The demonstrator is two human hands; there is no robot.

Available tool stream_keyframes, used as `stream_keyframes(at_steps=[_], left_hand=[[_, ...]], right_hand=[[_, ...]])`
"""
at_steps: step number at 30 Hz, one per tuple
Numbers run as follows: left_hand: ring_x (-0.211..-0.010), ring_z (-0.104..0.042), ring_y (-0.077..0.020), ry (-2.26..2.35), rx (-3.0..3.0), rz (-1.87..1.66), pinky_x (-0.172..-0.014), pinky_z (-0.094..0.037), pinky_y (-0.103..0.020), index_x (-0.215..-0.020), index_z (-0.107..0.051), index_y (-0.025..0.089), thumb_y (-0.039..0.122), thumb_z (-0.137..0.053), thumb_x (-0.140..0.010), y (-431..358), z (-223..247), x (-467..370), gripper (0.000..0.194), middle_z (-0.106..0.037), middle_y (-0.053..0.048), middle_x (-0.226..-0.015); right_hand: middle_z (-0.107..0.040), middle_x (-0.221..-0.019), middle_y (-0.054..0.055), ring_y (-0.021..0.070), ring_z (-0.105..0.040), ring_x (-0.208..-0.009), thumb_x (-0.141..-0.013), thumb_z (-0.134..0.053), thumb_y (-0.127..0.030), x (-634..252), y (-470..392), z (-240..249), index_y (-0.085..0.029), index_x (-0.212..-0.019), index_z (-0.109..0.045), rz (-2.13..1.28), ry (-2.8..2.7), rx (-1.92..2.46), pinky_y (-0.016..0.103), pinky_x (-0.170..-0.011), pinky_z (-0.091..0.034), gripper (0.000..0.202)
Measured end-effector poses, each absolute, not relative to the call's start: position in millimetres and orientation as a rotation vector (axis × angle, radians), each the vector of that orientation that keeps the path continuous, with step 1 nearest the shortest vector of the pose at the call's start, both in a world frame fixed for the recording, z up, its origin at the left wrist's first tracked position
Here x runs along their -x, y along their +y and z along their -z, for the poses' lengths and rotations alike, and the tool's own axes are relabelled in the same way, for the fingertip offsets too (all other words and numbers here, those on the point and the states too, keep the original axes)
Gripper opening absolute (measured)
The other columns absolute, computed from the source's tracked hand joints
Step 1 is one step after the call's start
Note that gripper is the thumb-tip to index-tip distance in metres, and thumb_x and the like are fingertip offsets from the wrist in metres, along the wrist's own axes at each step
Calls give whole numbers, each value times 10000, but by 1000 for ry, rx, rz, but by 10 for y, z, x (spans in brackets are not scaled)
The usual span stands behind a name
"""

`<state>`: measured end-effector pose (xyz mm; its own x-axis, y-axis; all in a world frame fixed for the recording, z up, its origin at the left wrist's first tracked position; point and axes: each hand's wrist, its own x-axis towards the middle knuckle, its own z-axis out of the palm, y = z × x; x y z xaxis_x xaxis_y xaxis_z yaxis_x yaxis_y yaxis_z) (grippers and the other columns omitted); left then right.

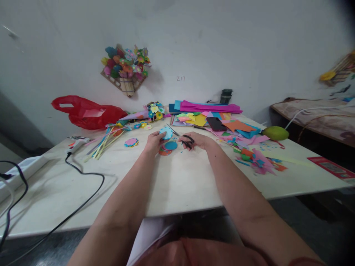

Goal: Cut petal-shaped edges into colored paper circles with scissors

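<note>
My left hand pinches a light blue paper flower with a scalloped edge, held just above the table. In my right hand are black-handled scissors, their blades pointing up and left towards the flower. Whether the blades touch the paper I cannot tell. Below the flower, between my hands, lie overlapping paper circles, among them a blue circle and an orange circle. To the left of my left hand sits a small stack of scalloped paper flowers, pink on top.
A hot glue gun trails its cord at the left, near a power strip and paper strips. Behind are a red plastic bag and foam flowers. Rightward lie coloured sheets, a phone, scraps and a green fruit.
</note>
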<state>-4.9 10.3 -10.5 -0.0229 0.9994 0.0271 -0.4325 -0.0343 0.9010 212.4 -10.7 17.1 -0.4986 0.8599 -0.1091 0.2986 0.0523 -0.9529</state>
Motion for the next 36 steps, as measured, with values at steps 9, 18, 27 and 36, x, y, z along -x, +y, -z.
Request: stream_keyframes(at_steps=[9,18,27,36], left_hand=[[-609,-669,-128,869,-882,-1414,-595,-578,-226,-703,-679,102,89,-801,-665,65,66,23,129,-710,-53,-691],[-630,-677,-138,884,-906,-1402,-618,-575,-237,-735,-679,102,116,-822,-660,70,68,25,162,-713,-52,-703],[-616,-675,-135,887,-926,-1397,-626,-576,-244,-737,-669,102,120,-828,-653,70,69,31,180,-707,-47,-701],[-615,-669,-127,883,-924,-1378,-622,-577,-234,-736,-665,102,118,-828,-644,75,72,36,188,-703,-40,-697]], right_hand=[[-643,-597,3,78,-536,-421,-979,-584,-341,-2066,-168,-220,-120,-953,-667,-1424,-1832,1199,183,-385,-327,238],[-645,-604,3,72,-529,-420,-948,-619,-376,-2054,-143,-187,-127,-916,-664,-1415,-1843,1199,183,-381,-310,255],[-646,-604,7,72,-524,-421,-965,-599,-360,-2057,-152,-193,-125,-942,-671,-1419,-1835,1199,181,-381,-306,247],[-632,-591,-2,69,-515,-411,-963,-601,-360,-2052,-146,-182,-126,-938,-666,-1425,-1834,1205,177,-369,-302,245]])
